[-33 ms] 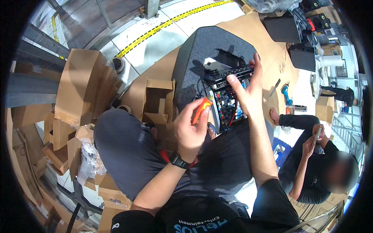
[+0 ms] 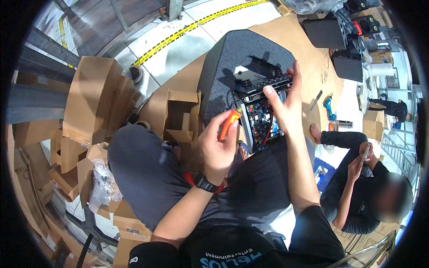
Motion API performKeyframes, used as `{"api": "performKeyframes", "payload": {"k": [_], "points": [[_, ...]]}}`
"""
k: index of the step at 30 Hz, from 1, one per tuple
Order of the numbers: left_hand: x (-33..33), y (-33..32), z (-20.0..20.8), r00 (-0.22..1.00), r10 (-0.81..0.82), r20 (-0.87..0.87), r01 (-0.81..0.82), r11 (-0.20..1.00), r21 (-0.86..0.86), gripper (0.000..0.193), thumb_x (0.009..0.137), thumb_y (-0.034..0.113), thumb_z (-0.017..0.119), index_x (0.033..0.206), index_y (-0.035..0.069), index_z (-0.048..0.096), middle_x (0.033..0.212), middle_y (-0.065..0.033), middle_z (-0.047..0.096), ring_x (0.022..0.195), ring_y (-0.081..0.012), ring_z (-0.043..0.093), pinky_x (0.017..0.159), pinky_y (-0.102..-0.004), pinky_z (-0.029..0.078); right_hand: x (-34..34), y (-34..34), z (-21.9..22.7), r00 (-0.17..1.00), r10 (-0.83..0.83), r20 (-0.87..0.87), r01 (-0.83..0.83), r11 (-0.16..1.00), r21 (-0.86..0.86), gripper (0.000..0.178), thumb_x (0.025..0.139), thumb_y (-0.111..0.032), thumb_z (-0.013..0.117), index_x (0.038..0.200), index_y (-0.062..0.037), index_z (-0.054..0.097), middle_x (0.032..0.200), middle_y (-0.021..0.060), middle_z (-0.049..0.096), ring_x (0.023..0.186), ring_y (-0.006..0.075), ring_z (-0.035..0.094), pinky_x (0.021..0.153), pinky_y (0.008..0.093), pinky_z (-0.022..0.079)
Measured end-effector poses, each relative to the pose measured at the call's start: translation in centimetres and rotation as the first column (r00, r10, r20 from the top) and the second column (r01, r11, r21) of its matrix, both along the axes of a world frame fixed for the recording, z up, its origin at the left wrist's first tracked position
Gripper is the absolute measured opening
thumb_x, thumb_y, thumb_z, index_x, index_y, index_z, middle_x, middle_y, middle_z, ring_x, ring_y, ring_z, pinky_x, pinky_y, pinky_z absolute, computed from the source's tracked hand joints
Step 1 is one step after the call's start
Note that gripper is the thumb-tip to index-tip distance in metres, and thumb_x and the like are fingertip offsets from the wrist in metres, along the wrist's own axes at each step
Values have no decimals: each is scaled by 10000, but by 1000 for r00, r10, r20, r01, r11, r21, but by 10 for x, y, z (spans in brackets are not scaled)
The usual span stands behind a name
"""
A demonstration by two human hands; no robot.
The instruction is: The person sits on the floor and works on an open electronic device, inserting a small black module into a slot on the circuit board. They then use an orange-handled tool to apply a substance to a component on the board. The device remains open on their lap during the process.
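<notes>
My left hand (image 2: 217, 147) is closed around a small orange hand tool (image 2: 229, 126) with a yellowish tip; its exact kind is not clear. The tip points toward an opened electronics unit (image 2: 259, 120), whose circuit board with coloured parts and red wires faces up. My right hand (image 2: 287, 105) grips the right end of a black control panel (image 2: 263, 85) with knobs, thumb on its near face, other fingers partly hidden behind. This panel stands tilted above the board. Both parts rest at a large black speaker cabinet (image 2: 219, 71) in front of my knees.
An open cardboard box (image 2: 183, 96) stands left of the cabinet, with more cartons (image 2: 89, 98) farther left. A blue power tool (image 2: 329, 108) and a dark thin tool (image 2: 316, 100) lie to the right. A seated person (image 2: 357, 196) holds a phone nearby.
My left hand and the orange tool have shifted very slightly up and to the left. My right hand stays on the control panel.
</notes>
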State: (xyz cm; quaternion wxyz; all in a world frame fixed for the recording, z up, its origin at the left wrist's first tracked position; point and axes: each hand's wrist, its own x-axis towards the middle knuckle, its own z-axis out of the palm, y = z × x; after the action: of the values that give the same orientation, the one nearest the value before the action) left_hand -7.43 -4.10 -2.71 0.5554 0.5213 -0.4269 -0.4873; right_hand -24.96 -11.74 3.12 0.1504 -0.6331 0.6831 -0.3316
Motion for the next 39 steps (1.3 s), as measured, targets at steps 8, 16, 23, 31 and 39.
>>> {"api": "performKeyframes", "payload": {"k": [8, 16, 23, 31, 39], "points": [[-4, -8, -15, 982, 54, -184, -53, 999, 13, 288, 1021, 115, 631, 1274, -12, 576, 1155, -96, 704, 1020, -113, 661, 812, -234, 520, 7, 0, -6, 999, -14, -50, 11, 999, -44, 1434, 625, -441, 959, 1552, 138, 31, 1523, 388, 303, 1442, 430, 362, 1195, 451, 310], [-3, -4, -8, 965, 141, -219, -138, 990, 27, 274, 1018, 99, 625, 1255, -32, 584, 1165, -116, 652, 1074, -162, 626, 956, -303, 494, 9, -26, -3, 951, 159, -266, -191, 976, -99, 1439, 634, -499, 943, 1582, 88, 33, 1461, 343, 425, 1376, 417, 461, 1158, 437, 367], [6, -12, -9, 939, 213, -269, -201, 977, 70, 293, 1034, 156, 625, 1264, -20, 578, 1180, -86, 627, 1068, -128, 599, 959, -281, 480, 3, -34, -5, 942, 291, -166, -301, 953, -36, 995, 946, -475, 681, 1615, 7, 125, 1511, 335, 426, 1434, 378, 428, 1175, 418, 326], [8, -4, -2, 905, 203, -375, -168, 978, 124, 299, 1035, 171, 629, 1253, -26, 570, 1149, -76, 630, 1040, -115, 601, 940, -274, 483, -2, -26, -8, 953, 220, -207, -241, 967, -83, 858, 1017, -456, 565, 1589, 49, 173, 1480, 379, 434, 1411, 441, 444, 1159, 436, 353], [1, -7, -3, 877, 224, -425, -161, 971, 179, 315, 1074, 204, 555, 1300, -14, 536, 1166, -79, 639, 1024, -96, 587, 926, -262, 472, 9, -16, -14, 974, 157, -164, -180, 974, -137, 897, 987, -387, 647, 1583, 65, 151, 1515, 368, 395, 1428, 429, 423, 1169, 449, 349]]}}
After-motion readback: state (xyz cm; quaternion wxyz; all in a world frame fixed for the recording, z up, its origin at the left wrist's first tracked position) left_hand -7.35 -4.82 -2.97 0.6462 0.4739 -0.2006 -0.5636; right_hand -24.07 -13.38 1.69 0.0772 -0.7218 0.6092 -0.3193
